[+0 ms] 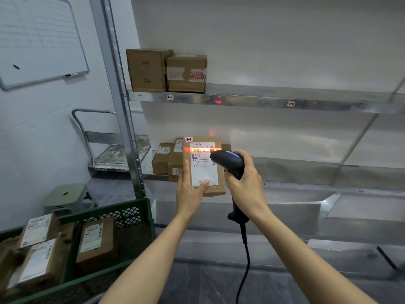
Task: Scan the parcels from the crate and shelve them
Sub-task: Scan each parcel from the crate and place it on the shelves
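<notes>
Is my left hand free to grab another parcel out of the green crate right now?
Probably not: the left hand is holding up the parcel being scanned, and the right hand grips the scanner.

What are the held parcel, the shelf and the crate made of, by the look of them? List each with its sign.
Held parcel: brown cardboard, matte, with a folded corner and a white paper label.
Shelf: probably galvanised steel; grey, dull sheen, mirrors the scanner's red light.
Crate: likely moulded plastic; uniform dark green, lattice wall.
</notes>
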